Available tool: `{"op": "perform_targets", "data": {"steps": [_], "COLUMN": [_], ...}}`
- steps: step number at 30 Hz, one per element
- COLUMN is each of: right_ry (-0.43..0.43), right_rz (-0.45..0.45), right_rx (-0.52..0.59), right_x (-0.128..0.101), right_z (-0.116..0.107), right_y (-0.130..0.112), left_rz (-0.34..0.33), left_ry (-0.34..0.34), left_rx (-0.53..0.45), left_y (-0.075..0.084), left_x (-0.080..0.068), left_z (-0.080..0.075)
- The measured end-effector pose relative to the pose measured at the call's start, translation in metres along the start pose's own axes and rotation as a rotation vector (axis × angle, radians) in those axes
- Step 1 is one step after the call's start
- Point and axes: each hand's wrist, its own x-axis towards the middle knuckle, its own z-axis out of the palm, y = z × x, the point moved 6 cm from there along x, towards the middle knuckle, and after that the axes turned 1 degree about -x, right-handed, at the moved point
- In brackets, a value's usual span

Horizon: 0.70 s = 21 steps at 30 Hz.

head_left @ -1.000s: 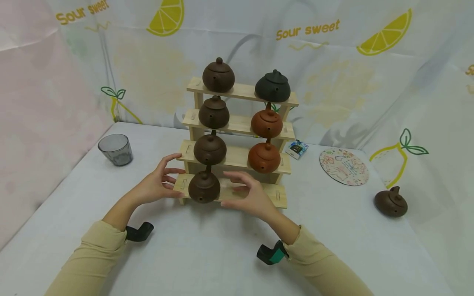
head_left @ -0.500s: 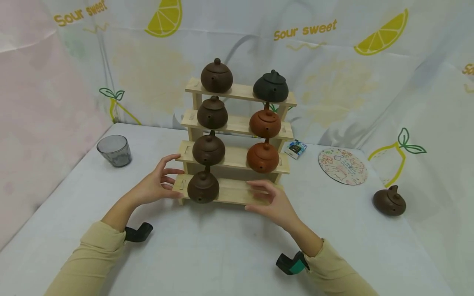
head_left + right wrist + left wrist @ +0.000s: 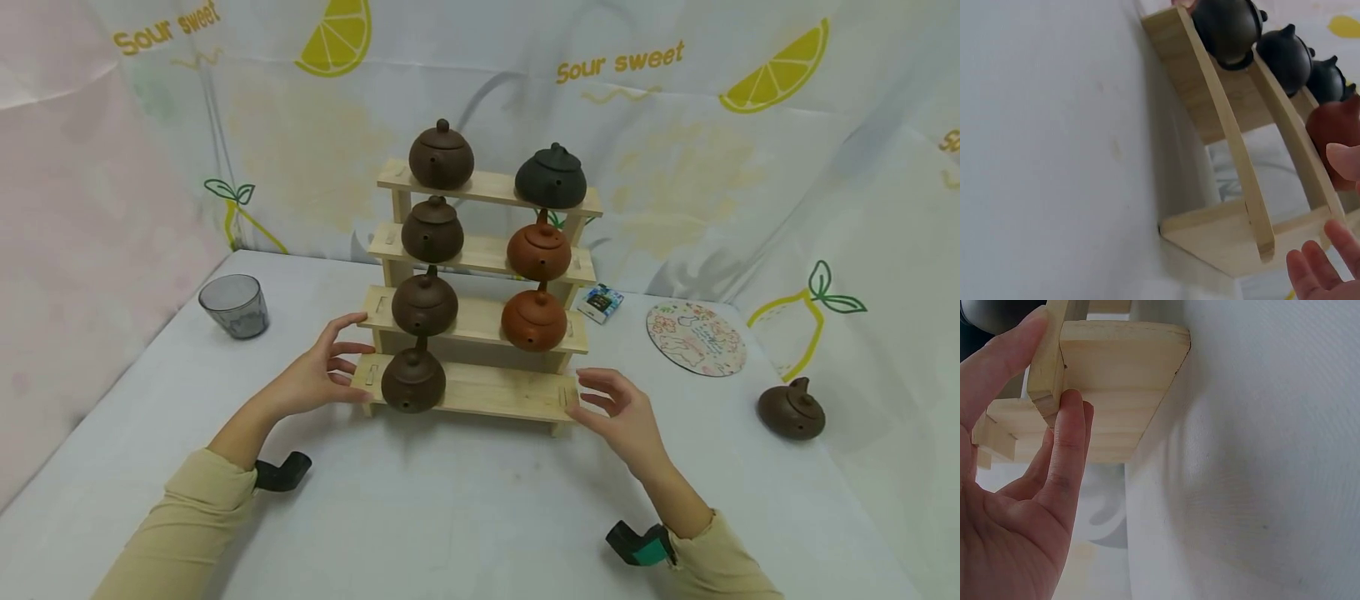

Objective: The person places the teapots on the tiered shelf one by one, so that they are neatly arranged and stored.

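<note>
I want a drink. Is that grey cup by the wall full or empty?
Looks empty: the grey cup is see-through, upright on the table, and no liquid shows inside.

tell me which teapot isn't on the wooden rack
The dark brown teapot at the far right: it sits alone on the white table, past the round coaster, while the other seven stand on the rack shelves.

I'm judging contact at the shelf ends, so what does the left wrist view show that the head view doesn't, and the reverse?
Only the left wrist view shows, close up, the left hand with fingers against the wooden rack's end board. Only the head view shows the right hand at the rack's other end, seven teapots on the shelves, a loose teapot, a grey cup and a round coaster. Both show the left hand at the rack on the white table.
</note>
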Motion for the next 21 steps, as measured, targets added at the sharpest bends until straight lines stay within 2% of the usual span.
{"op": "perform_targets", "data": {"steps": [9, 12, 15, 21], "right_ry": [0.178, 0.233, 0.316, 0.513], "right_rz": [0.108, 0.162, 0.201, 0.252], "right_rx": [-0.139, -0.108, -0.031, 0.052], "right_x": [-0.013, -0.018, -0.022, -0.022], "right_z": [-0.055, -0.074, -0.094, -0.164], "right_y": [0.015, 0.021, 0.027, 0.103], "left_rz": [0.006, -0.003, -0.004, 0.015], "left_ry": [-0.002, -0.002, -0.002, 0.000], "left_rx": [0.017, 0.012, 0.003, 0.018], "left_y": [-0.001, 0.000, 0.000, 0.002], "left_x": [0.002, 0.001, 0.000, -0.001], "left_z": [0.001, 0.001, 0.001, -0.001]}}
